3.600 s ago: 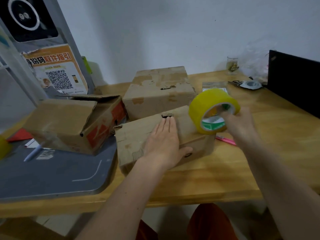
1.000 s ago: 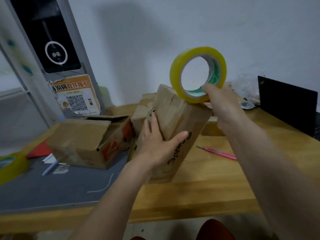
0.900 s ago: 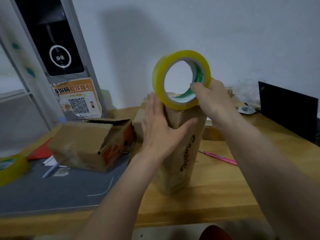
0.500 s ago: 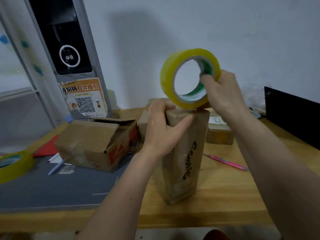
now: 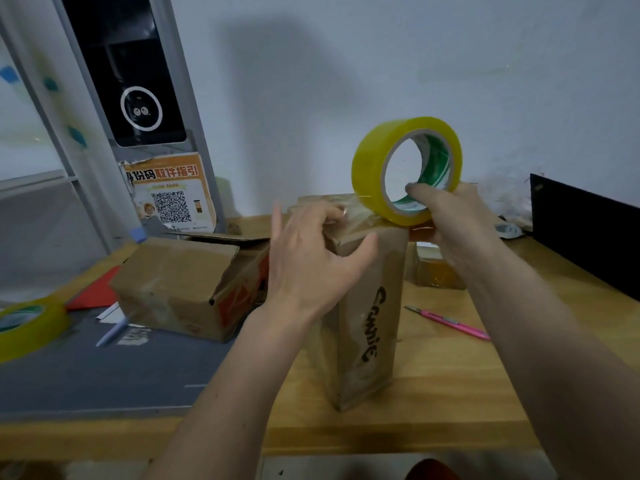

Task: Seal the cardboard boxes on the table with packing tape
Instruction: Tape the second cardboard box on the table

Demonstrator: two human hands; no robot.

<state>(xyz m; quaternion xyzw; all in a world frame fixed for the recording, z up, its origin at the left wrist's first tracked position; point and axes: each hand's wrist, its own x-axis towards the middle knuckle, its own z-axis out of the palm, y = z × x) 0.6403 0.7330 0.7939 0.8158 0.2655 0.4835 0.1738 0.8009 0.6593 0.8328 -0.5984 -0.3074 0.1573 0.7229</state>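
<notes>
A narrow cardboard box point(image 5: 367, 327) with black handwriting stands on end on the wooden table point(image 5: 450, 393). My left hand point(image 5: 311, 265) grips its top left edge, fingers pressing a clear strip of tape onto the top. My right hand point(image 5: 450, 220) holds a yellow roll of packing tape point(image 5: 405, 168) upright at the box's top right corner, a finger hooked through its core. The clear strip runs from the roll across the top to my left fingers.
An open, worn cardboard box point(image 5: 187, 289) lies to the left, partly on a grey mat point(image 5: 104, 375). A second yellow tape roll point(image 5: 24, 323) sits at the far left. A pink utility knife point(image 5: 450, 322) lies right of the standing box. More boxes point(image 5: 436, 268) and a black panel point(image 5: 585, 233) are behind.
The box went from lying flat to standing on end. Since half a second ago, my right hand has lowered the roll to the top right corner, drawing tape across the top; my left fingers press it down.
</notes>
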